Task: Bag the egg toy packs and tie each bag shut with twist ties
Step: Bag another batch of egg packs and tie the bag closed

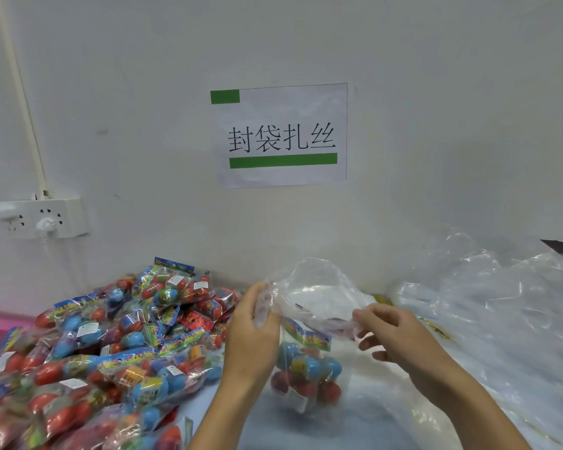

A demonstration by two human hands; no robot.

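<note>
One egg toy pack sits inside the clear bag, hanging just below both sets of fingers. Left hand and right hand each pinch the bag's mouth. Loose pack pile left of the left fingers; spare bags right of the right fingers.

egg toy packs: red, blue | bag: clear | sign: white, green bars
</note>
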